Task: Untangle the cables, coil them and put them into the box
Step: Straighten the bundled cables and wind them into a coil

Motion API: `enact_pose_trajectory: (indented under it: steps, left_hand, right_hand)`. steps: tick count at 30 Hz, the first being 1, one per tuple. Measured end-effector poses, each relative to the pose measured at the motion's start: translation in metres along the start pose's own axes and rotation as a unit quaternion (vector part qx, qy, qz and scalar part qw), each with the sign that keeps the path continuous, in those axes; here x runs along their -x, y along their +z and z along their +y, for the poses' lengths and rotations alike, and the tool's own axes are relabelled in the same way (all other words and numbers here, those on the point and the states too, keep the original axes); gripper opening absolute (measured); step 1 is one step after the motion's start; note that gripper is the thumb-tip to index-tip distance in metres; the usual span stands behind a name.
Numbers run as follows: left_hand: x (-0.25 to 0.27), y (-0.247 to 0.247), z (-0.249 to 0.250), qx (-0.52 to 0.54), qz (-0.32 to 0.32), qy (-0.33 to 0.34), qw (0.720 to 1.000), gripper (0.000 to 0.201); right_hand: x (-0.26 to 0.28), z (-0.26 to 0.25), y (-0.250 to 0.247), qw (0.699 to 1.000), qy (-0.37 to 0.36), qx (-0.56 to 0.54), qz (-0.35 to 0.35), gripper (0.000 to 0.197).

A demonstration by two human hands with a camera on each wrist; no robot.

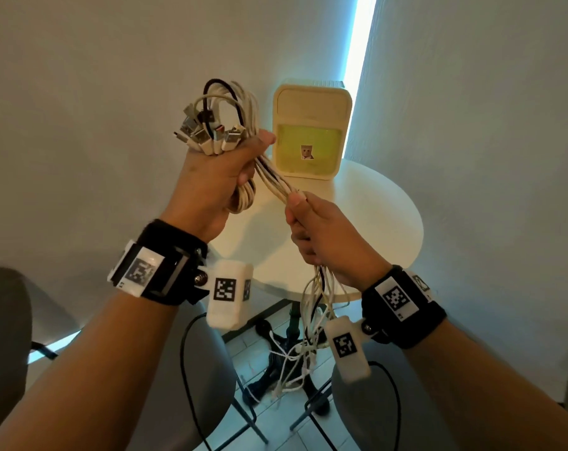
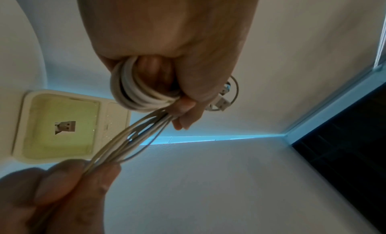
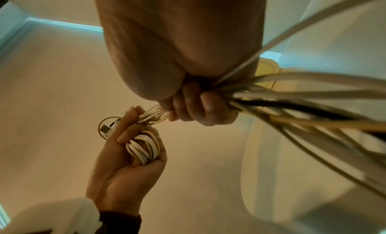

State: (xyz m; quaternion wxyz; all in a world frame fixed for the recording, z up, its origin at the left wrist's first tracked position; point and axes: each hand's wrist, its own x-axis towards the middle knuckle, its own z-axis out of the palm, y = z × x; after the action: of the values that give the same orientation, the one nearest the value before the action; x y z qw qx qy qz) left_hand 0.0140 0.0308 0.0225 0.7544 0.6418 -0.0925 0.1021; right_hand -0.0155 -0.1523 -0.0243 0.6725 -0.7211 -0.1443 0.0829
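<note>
Gripping a coiled bundle of USB cables (image 1: pixel 234 125) at upper centre of the frame, the left hand (image 1: pixel 211 177) curls round the loops, plugs fanned above the fist. The right hand (image 1: pixel 325 236), lower right of it, clenches the straight strands, whose loose ends dangle toward the floor. The lidded box (image 1: pixel 312 125) stands on the round desk (image 1: pixel 374 216) behind the hands

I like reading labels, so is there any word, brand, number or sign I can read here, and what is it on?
No readable words, brands or numbers anywhere.
Wrist tags: black-and-white square code patterns, not text.
A mark at the edge of the right wrist band: too small to read.
Box: a small picture sticker on its green front; no legible writing.
Cable plugs: no legible markings.
</note>
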Motion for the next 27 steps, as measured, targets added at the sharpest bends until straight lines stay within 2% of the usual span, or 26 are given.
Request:
enact_pose_trajectory:
  steps: [1,2,4,5,6,8,11,14,16,18,19,21,22,25,27]
  left_hand:
    - [-0.001,0.0,0.001,-0.01,-0.006,0.003,1.0,0.048]
    - [0.0,0.001,0.003,-0.017,-0.009,0.003,1.0,0.044]
    - [0.0,0.003,-0.001,-0.018,-0.009,-0.007,1.0,0.019]
    - [0.001,0.003,-0.006,-0.007,-0.003,-0.02,1.0,0.017]
    - [0.002,0.003,-0.011,0.012,0.011,-0.045,0.999,0.023]
    - [0.003,0.001,-0.022,0.076,0.038,-0.109,0.99,0.021]
    - [0.01,-0.003,-0.039,0.107,0.033,-0.165,0.98,0.048]
    - [0.018,0.002,-0.047,0.071,-0.027,-0.184,0.98,0.059]
    - [0.017,0.009,-0.044,0.052,-0.049,-0.169,0.983,0.066]
    - [0.015,0.017,-0.038,0.032,-0.039,-0.14,0.989,0.071]
    - [0.013,0.02,-0.035,0.019,-0.033,-0.125,0.991,0.067]
    - [0.012,0.022,-0.032,-0.002,-0.013,-0.096,0.995,0.038]
    - [0.012,0.022,-0.031,-0.005,-0.003,-0.087,0.996,0.031]
    - [0.013,0.023,-0.03,0.024,0.013,-0.065,0.998,0.03]
    - [0.016,0.025,-0.028,0.028,0.008,-0.062,0.998,0.026]
  right_hand:
    - [-0.002,-0.002,0.001,1.0,-0.001,-0.006,0.007,0.041]
    - [-0.004,-0.005,0.002,1.0,0.0,-0.017,0.016,0.041]
    - [-0.008,-0.011,0.003,0.998,0.012,-0.051,0.04,0.04]
    - [-0.009,-0.015,0.003,0.996,0.016,-0.068,0.052,0.04]
    - [-0.01,-0.018,0.002,0.995,0.016,-0.08,0.063,0.039]
    - [-0.011,-0.023,0.0,0.993,0.004,-0.085,0.079,0.038]
    - [-0.012,-0.026,-0.003,0.99,-0.011,-0.1,0.102,0.039]
    - [-0.013,-0.023,0.0,0.993,-0.011,-0.081,0.084,0.039]
    - [-0.014,-0.018,0.007,0.999,0.009,-0.018,0.046,0.041]
    - [-0.014,-0.014,0.014,0.999,0.017,0.043,0.021,0.042]
    - [-0.014,-0.014,0.015,0.997,0.014,0.07,0.017,0.039]
    - [-0.016,-0.015,0.015,0.993,-0.002,0.121,0.016,0.035]
    - [-0.017,-0.016,0.015,0.99,-0.009,0.14,0.018,0.036]
    - [-0.019,-0.02,0.016,0.988,-0.024,0.15,0.025,0.045]
    - [-0.017,-0.02,0.015,0.996,-0.007,0.09,0.016,0.047]
